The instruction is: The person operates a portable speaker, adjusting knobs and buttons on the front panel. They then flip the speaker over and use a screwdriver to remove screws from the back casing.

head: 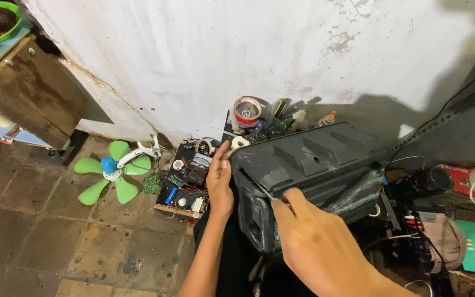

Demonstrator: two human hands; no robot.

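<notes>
Both of my hands are on the black plastic speaker housing [309,170], which lies tilted against my lap, above the tiled floor [45,220] and near the white wall [221,49]: my left hand [219,184] presses flat and open on its left edge, and my right hand [303,236] is closed on a thin screwdriver [262,187] whose tip touches the housing near that corner. I judge the opening is only at its beginning, because the housing is still in one piece. Behind it stand a tray of electronic parts [185,190] and a green fan blade [111,170].

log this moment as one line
left hand: steadying black casing | right hand: thin tool on casing | green fan on floor
</notes>
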